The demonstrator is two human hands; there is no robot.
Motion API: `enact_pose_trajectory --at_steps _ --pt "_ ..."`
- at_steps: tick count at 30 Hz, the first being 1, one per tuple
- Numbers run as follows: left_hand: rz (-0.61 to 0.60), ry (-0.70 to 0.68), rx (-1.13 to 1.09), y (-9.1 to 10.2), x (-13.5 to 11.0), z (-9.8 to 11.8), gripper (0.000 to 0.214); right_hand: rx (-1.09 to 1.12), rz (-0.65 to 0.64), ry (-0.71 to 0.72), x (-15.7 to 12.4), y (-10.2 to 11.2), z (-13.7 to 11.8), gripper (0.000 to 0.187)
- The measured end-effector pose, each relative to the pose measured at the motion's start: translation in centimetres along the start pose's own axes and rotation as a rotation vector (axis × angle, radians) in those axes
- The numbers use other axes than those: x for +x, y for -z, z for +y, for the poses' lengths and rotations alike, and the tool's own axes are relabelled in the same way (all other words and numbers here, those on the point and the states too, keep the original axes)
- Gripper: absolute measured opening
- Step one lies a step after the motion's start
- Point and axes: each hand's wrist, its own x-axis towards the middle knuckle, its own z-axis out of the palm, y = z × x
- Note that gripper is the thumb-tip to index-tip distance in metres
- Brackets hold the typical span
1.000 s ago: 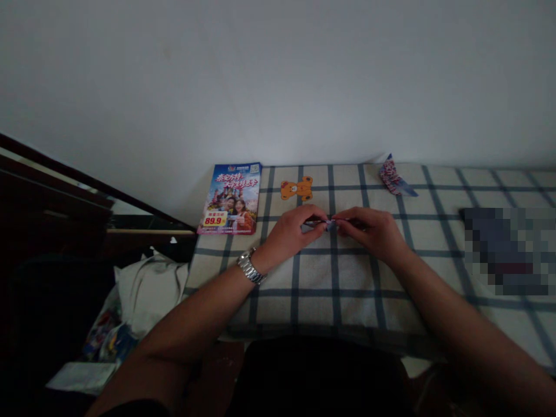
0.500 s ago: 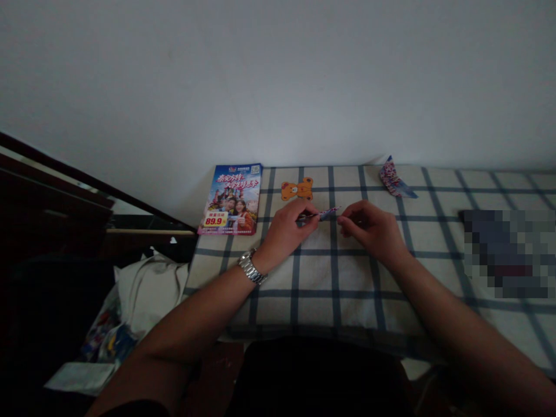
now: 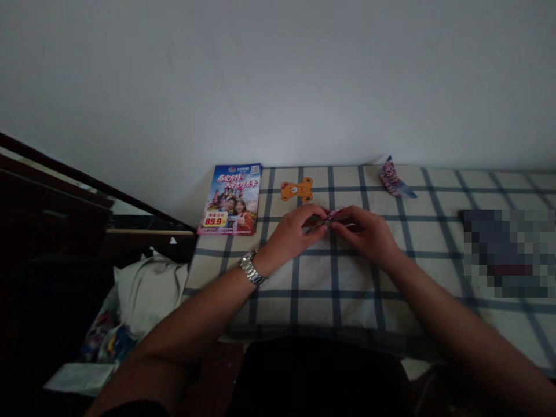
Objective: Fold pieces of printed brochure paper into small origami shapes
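The checked cloth is noted as woven, matt. The leaflet is recorded as smooth glossy printed paper. Right of the leaflet: bear cutout, flat matt paper; farther right, folded patterned paper, thin, creased. Nearer than the leaflet: watch bracelet, bright metal links.

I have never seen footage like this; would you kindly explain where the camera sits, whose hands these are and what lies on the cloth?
There is no machine here: these are a person's two bare hands, filmed by a camera worn on the head, looking forward and down, so the arms enter from below. The left hand, with a wristwatch, and the right hand pinch a small patterned paper between them over a checked cloth. On the cloth lie a colourful leaflet, an orange bear cutout and another folded patterned paper near the wall.
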Motion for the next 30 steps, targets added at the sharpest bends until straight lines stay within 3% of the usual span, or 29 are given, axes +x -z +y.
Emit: enact_pose_trajectory --at_steps 9,17,30 --pt "-0.032 0.024 -0.077 0.2 0.1 0.3 0.008 -0.024 0.002 0.023 0.1 0.1 0.3 0.019" --pt "-0.027 0.135 -0.235 -0.2 0.1 -0.6 0.040 0.002 -0.027 -0.014 0.0 0.1 0.0 0.020" --pt "-0.012 0.163 -0.285 -0.1 0.4 -1.2 0.043 0.115 -0.050 -0.055 -0.1 -0.2 -0.4 0.027"
